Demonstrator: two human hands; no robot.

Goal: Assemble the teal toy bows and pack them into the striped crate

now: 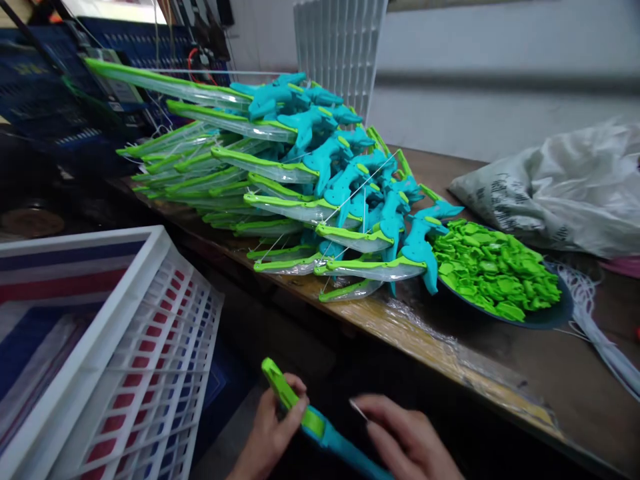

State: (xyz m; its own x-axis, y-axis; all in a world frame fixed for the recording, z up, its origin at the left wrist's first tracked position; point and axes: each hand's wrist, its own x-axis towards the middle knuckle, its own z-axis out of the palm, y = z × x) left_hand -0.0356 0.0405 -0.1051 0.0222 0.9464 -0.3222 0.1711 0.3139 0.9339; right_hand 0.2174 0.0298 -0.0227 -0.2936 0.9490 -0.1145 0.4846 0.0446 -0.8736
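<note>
My left hand is closed around a green and turquoise plastic toy bow, its green end tilted up to the left. Between the thumb and fingers of my right hand is a short piece of white string; whether it joins the bow cannot be seen. The lower part of the bow runs down behind my right hand. Above both hands, a heap of similar toy bows with green limbs and turquoise grips lies on the workbench.
A dark bowl of green plastic pieces stands right of the heap. Behind it lies a white plastic sack, with a bundle of white string nearby. A white crate lined with striped cloth occupies the lower left.
</note>
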